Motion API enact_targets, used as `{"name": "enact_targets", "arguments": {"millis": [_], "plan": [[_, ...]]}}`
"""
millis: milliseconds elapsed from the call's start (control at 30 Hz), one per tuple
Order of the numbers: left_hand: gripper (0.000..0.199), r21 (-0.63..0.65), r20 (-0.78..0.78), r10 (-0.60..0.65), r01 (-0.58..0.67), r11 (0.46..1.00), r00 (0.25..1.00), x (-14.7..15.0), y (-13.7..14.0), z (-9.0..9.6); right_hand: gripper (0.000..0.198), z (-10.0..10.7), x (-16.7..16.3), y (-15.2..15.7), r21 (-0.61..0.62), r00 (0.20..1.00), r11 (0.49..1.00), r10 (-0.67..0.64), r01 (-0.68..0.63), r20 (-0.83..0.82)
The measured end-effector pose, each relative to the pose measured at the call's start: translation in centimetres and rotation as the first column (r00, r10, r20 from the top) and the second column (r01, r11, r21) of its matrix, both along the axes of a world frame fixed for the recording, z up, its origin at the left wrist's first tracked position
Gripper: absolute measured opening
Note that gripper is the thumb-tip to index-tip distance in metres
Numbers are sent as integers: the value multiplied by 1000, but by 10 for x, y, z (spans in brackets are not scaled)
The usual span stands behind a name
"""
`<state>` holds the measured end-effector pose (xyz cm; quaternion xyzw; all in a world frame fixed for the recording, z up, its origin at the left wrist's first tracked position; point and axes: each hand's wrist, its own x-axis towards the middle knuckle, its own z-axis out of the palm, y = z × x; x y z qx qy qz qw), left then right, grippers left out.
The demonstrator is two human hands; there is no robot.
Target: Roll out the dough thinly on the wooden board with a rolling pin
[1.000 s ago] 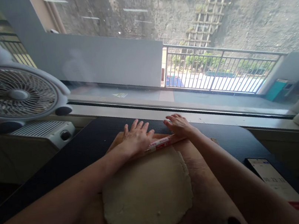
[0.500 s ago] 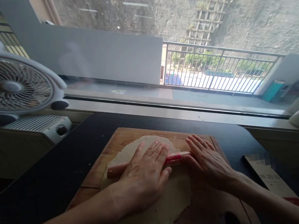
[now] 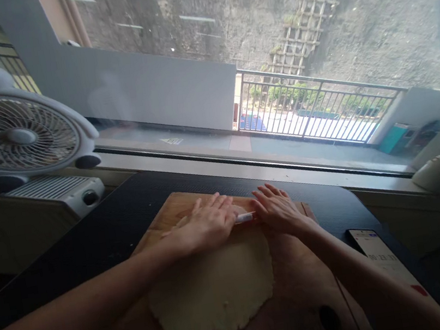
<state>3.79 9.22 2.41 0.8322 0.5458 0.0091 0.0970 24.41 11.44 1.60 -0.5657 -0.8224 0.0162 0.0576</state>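
A thin, uneven sheet of dough (image 3: 216,281) lies on a wooden board (image 3: 301,296). Across its far part is a rolling pin (image 3: 245,217), mostly covered by my hands; only a short pale stretch shows between them. My left hand (image 3: 208,224) rests flat over the left part of the pin, fingers stretched forward. Over the pin's right end lies my right hand (image 3: 277,209), palm down with its fingers extended. Neither hand is wrapped round the pin.
The board sits on a dark table (image 3: 130,228). To the right lies a phone (image 3: 383,259) with a timer on its screen. A white fan (image 3: 19,137) stands at the left, and a rounded pale object (image 3: 438,173) at the right by the window.
Both hands have moved forward with the rolling pin, towards the board's far edge. More of the near dough is now uncovered. The view has shifted slightly.
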Motion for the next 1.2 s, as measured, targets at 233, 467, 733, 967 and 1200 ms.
{"name": "enact_targets", "arguments": {"millis": [233, 467, 733, 967, 1200], "plan": [[59, 14, 26, -146, 146, 989, 989, 1, -38, 9, 66, -9, 20, -53, -19, 1000, 999, 26, -26, 4], [56, -64, -59, 30, -33, 997, 998, 1, 45, -4, 53, 2, -11, 35, -51, 995, 994, -99, 98, -24], [55, 91, 47, -144, 139, 986, 988, -1, -18, -5, 52, -13, 11, -36, 118, 1000, 993, 21, -20, -8], [53, 165, 69, -243, 230, 959, 967, 2, -49, -6, 60, -14, 27, -69, 47, 995, 994, 103, -103, 6], [55, 5, -78, -1, 2, 1000, 997, 5, 42, -2, 53, -2, -14, 29, 35, 991, 991, -123, 126, -60]]}}
